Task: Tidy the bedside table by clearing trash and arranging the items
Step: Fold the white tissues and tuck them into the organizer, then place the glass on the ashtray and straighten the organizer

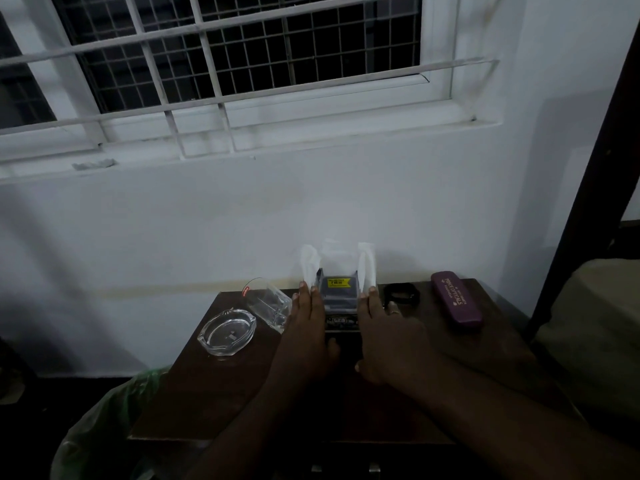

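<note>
A dark tissue pack [338, 293] with a yellow label lies at the back middle of the brown bedside table [214, 386], white tissue sticking up from it. My left hand [306, 323] presses flat against its left side. My right hand [384, 334] presses against its right side, so both hands clasp the pack between them. A clear drinking glass [268, 304] lies tipped on its side just left of my left hand. A glass ashtray [227, 331] sits further left. Right of the pack lie a black band [401, 293] and a purple spectacle case [456, 299].
A green plastic bag [104, 427] hangs open at the table's lower left. The white wall and a barred window [221, 64] rise behind the table. A dark bed post [585, 188] and a mattress [595, 327] stand on the right.
</note>
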The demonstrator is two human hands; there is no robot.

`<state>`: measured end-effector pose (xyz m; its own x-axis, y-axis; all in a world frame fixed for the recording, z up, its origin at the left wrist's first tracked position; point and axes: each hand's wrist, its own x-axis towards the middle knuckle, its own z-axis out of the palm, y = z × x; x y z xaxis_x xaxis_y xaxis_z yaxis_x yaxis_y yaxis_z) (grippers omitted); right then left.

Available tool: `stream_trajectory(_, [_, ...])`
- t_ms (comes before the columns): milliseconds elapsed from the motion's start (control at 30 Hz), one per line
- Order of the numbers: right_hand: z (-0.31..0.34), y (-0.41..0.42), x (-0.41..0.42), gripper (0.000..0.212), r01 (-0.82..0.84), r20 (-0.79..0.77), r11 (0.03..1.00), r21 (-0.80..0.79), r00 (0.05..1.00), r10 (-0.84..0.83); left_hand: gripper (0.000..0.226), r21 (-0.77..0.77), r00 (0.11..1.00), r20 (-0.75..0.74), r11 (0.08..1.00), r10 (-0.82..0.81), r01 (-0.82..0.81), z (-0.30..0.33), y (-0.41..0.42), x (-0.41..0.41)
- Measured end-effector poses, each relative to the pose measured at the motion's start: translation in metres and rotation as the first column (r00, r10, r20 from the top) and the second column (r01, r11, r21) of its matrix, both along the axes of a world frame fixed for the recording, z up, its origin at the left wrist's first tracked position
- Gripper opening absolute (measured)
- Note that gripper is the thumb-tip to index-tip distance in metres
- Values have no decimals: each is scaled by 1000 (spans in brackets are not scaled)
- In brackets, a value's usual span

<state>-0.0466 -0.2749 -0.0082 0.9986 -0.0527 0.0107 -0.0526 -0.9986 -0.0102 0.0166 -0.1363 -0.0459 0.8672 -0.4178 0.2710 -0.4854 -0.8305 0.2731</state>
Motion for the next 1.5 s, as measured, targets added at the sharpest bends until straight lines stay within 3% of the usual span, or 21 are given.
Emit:
stream_trajectory(267, [-13, -11, 25, 99, -5, 59, 1000, -1, 998, 5, 93, -34, 999, -39, 999, 18, -20, -3, -7, 19])
stream_trajectory(767, [-13, -12, 36, 105, 6, 39, 1000, 11, 999, -6, 94, 82, 998, 21, 995, 59, -61, -4, -4, 36])
stream_trajectory(833, [-7, -11, 34, 108, 1, 40, 1000, 4, 999, -1, 96, -13, 999, 30, 999, 37, -37, -5, 8, 35])
stream_trajectory(900, [2, -10, 30, 105, -11, 66, 999, 36, 998, 8, 97, -211, 992, 103, 976, 72, -49, -6, 31, 28])
stream_trajectory(1000, [19, 1, 32, 86, -127, 259, 985, 117, 961, 94, 101, -469, 933, 143, 852, 331, -231, -13, 83, 23])
stream_trajectory(1100, [30, 31, 53, 69, -312, 361, 887, 340, 914, 183, 125, -487, 863, -89, 734, 497, -473, -24, 125, 24])
stream_trajectory(1233, [24, 85, 102, 74, -326, 226, 817, 475, 943, 244, 153, -439, 824, -326, 698, 463, -565, -34, 149, 31])
stream_trajectory(1500, [4, 137, 177, 84, -16, -59, 919, 393, 997, 43, 139, -492, 883, -271, 733, 384, -469, -44, 161, 44])
